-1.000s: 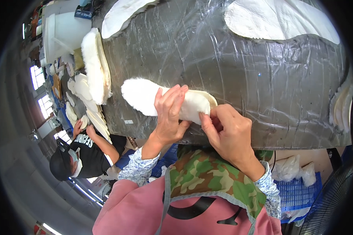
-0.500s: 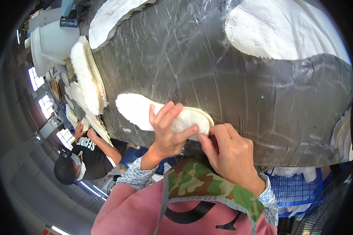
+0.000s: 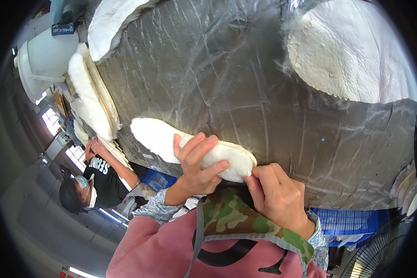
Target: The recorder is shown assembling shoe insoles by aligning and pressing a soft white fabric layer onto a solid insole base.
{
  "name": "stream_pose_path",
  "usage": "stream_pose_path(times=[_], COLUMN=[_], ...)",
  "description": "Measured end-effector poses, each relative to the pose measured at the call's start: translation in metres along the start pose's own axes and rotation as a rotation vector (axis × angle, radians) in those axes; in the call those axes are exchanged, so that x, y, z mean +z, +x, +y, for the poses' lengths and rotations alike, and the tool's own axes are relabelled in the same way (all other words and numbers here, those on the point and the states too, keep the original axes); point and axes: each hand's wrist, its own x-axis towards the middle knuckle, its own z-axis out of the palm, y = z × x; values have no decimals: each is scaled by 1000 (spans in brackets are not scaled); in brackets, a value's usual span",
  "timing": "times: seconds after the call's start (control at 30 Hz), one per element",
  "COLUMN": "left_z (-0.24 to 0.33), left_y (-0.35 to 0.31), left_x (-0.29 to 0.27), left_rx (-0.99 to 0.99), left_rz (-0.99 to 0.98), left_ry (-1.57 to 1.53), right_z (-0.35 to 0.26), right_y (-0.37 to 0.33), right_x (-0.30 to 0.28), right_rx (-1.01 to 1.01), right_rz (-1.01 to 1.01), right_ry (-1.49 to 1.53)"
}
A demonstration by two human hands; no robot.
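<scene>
A white fluffy insole (image 3: 155,139) with a thin cream-coloured edge lies at the near side of the dark, film-covered table (image 3: 245,111). My left hand (image 3: 197,162) grips its middle, fingers curled over the far edge and thumb pressed on the fleece. At the insole's rounded right end, my right hand (image 3: 280,190) pinches the rim between thumb and forefinger. Whatever lies between those fingertips is hidden.
Stacked fleece insoles (image 3: 95,95) lie along the left edge, near a white bucket (image 3: 51,58). White hides (image 3: 352,55) cover the far right. A co-worker (image 3: 99,178) stands at the left. Below the table are a blue basket (image 3: 347,222) and a fan (image 3: 384,245).
The view has shifted a little. My right fingertips have slid slightly down around the insole's end, still pinching. The co-worker's hands have come closer together.
</scene>
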Motion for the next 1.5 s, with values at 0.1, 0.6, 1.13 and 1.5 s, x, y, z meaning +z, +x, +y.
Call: stream_pose_path(times=[0.1,0.6,1.13,1.5], left_z=[0,3,13,8], left_y=[0,4,10,8], left_x=[0,4,3,5], left_rx=[0,-13,59,92], left_rz=[12,50,-7,24], left_ry=[-6,30,155,119], right_z=[-1,4,27,34], right_y=[1,-5,-36,-38], right_x=[-1,-4,-3,-15], right_rx=[10,-14,-386,-434], right_rz=[-14,27,189,261], right_ry=[-29,-32,-324,-137])
